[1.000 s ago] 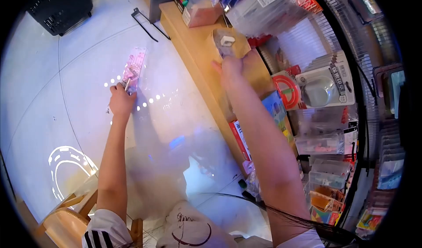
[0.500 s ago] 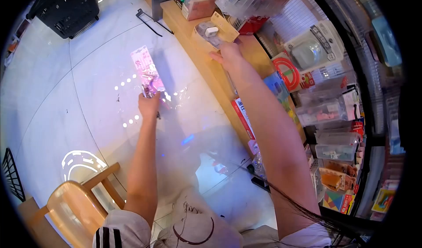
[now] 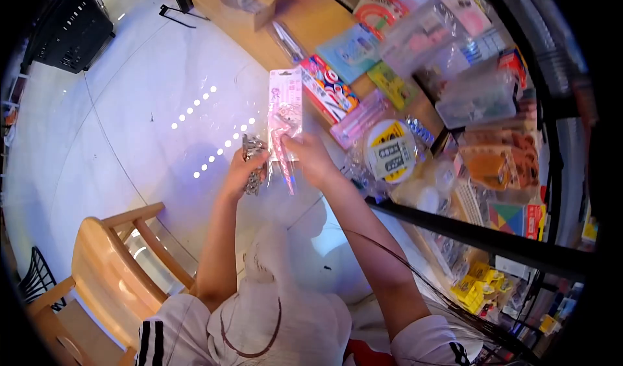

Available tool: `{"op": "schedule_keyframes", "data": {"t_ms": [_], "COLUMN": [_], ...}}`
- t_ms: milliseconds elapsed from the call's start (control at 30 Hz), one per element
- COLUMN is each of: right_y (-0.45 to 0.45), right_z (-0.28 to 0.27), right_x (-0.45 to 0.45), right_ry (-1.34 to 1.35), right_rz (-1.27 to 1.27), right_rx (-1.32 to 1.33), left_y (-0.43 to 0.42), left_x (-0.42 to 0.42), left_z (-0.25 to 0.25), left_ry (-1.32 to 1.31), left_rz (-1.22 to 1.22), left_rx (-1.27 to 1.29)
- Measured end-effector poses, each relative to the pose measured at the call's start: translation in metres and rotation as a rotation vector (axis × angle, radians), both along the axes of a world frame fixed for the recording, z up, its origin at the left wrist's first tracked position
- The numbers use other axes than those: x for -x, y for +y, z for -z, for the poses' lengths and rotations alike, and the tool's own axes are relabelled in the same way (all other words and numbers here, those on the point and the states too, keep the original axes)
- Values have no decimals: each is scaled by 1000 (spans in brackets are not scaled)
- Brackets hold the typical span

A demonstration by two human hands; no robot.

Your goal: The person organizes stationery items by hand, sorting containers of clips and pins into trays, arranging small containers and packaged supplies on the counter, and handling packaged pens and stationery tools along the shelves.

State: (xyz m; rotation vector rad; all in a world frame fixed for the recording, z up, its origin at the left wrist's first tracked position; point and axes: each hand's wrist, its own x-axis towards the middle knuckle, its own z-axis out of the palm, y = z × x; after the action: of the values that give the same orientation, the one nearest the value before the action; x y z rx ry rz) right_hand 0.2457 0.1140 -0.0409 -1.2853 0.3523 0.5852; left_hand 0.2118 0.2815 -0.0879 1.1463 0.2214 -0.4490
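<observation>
In front of my body, my right hand pinches the lower right side of a pink carded pack in clear plastic. A slim pink patterned item shows in its lower part; its exact kind is unclear. Just to its left, my left hand is closed round a bunch of small silvery metal pieces, too fine to make out. The two hands are close together, above the pale floor and beside the shelf edge.
A wooden shelf on the right bears an open cardboard box, a colourful pack and a round yellow-and-white pack. Clear packs hang above it. A wooden chair stands at lower left, a black basket at upper left.
My right hand has left the open box on the shelf and come down to hold the pink pack, which my left hand held before. The view has swung to the right.
</observation>
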Motion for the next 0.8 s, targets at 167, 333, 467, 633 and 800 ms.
{"op": "schedule_keyframes", "data": {"t_ms": [167, 333, 467, 633, 800], "right_y": [-33, -47, -52, -47, -42], "right_z": [-8, -15, -5, 16, 42], "right_x": [52, 88, 103, 102, 106], "right_ry": [224, 302, 212, 175, 23], "right_rz": [-169, -334, -286, -79, 80], "right_rx": [-261, -247, -215, -192, -5], "left_y": [-12, -31, -12, -51, -49], "left_x": [21, 11, 4, 19, 35], "left_z": [11, -12, 20, -10, 11], "left_ry": [155, 179, 68, 276, 288], "left_rz": [-153, -360, -90, -126, 93], "left_rx": [368, 595, 466, 329, 79]}}
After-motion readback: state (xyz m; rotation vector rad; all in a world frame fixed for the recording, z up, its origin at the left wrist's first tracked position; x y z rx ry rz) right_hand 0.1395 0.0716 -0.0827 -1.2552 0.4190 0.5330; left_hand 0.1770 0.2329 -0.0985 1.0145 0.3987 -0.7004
